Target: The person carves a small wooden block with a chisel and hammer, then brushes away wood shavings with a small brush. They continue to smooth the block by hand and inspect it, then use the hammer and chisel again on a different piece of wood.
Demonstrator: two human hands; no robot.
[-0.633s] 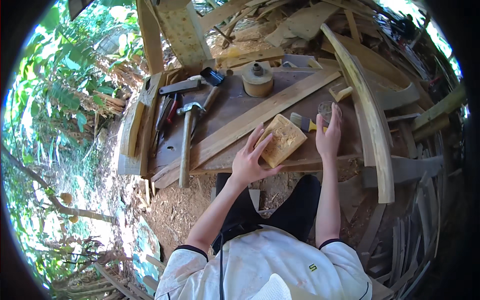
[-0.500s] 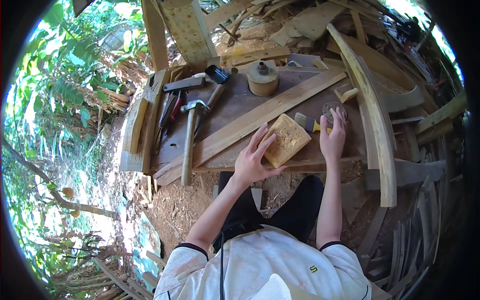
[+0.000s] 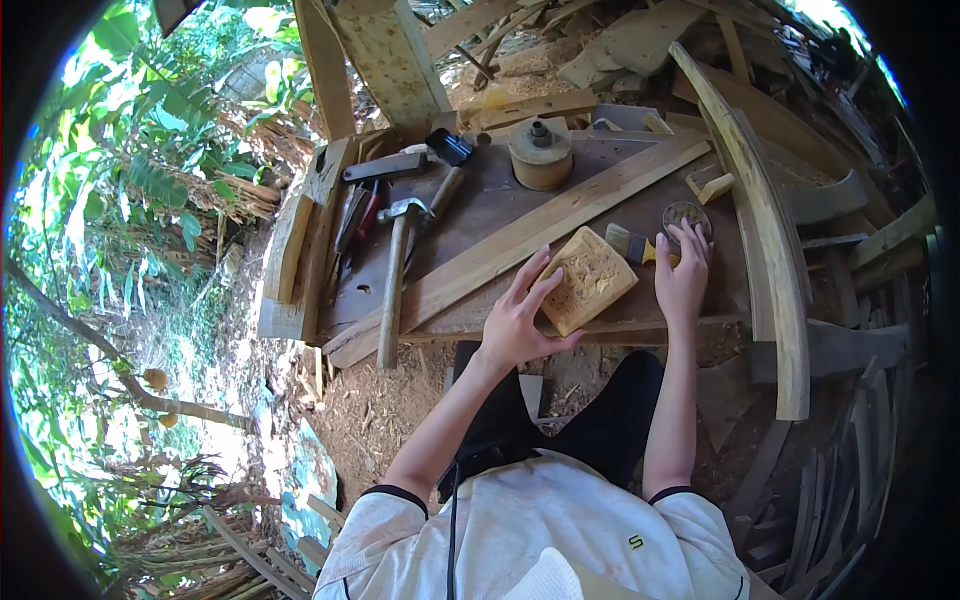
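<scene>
My left hand [image 3: 520, 320] grips a squarish pale wooden block [image 3: 590, 280] with a rough carved face. Its fingers lie along the block's left side, and the thumb is at the near edge. My right hand [image 3: 682, 280] reaches over the near rim of a small round tin [image 3: 686, 214], fingers apart and fingertips at the tin. What the tin holds is too small to make out. A flat paintbrush [image 3: 630, 245] with a yellow handle lies between the block and my right hand.
A long plank [image 3: 530, 240] crosses the brown worktable diagonally. At left lie a hammer [image 3: 400, 260], a red-handled tool [image 3: 369, 210] and other tools. A round wooden container [image 3: 540, 155] stands at the back. A long curved pole [image 3: 765, 230] borders the right side.
The whole view has shifted slightly, moving the scene a little to the right. Both hands keep nearly the same places at the block and the tin.
</scene>
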